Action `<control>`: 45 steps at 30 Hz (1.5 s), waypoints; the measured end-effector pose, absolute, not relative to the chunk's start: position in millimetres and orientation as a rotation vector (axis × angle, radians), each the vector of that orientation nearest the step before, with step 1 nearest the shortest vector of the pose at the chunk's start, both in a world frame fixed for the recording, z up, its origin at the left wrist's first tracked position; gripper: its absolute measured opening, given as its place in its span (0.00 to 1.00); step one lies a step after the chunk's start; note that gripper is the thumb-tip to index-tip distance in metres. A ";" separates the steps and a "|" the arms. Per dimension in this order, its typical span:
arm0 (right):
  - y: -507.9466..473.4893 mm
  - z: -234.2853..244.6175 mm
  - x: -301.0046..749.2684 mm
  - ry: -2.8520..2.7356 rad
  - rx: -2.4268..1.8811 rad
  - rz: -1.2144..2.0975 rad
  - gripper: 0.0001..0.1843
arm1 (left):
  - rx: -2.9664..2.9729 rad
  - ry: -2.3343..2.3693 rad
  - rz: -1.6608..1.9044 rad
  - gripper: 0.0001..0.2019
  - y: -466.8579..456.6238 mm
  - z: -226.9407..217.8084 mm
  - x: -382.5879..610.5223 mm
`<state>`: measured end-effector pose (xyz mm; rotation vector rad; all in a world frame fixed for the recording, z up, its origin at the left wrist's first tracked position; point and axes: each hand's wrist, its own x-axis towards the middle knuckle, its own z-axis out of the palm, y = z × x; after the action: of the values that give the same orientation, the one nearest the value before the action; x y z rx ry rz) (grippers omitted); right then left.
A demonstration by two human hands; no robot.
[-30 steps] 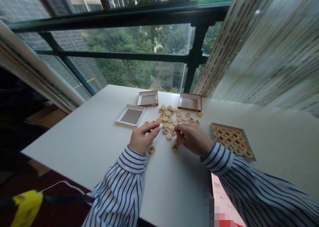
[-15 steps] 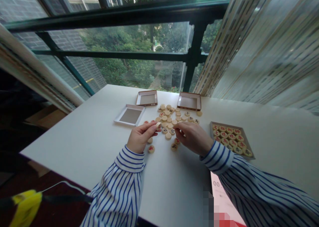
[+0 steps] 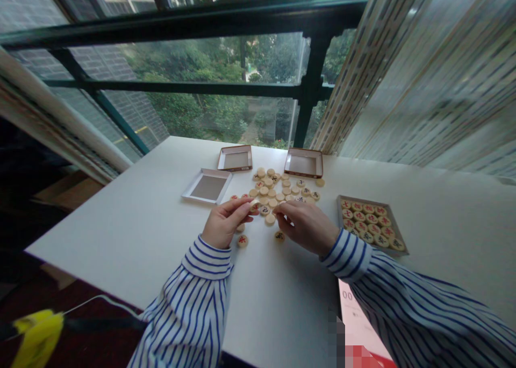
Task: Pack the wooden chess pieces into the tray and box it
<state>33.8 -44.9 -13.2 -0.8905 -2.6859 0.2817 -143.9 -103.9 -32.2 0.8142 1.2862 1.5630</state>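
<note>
While the left hand [image 3: 221, 225] pinches a round piece [image 3: 254, 206], the right hand [image 3: 308, 225] bends over the other pieces [image 3: 264, 191] — I can't tell if it holds one.

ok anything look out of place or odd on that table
I see no damage. The untidy part is the loose pile of round pieces: some show characters, others blank faces, and a black-marked piece lies apart on the near side. It stands out against the neat rows in the box at right.
</note>
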 end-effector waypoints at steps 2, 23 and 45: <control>-45.4 -13.0 33.6 -2.685 -0.892 0.277 0.11 | 0.778 1.262 1.560 0.15 -104.6 -30.7 -143.5; -37.2 -14.7 38.1 -2.600 -0.887 0.328 0.09 | 0.805 1.328 1.476 0.20 -103.3 -34.6 -147.5; -33.6 -20.8 27.8 -2.878 -0.852 0.108 0.14 | 2.142 1.923 0.978 0.07 -99.4 -55.2 -148.0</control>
<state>27.8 -33.6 -20.8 -0.8519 -2.8776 0.1084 -148.0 -99.4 -55.2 2.1419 1.9232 0.9780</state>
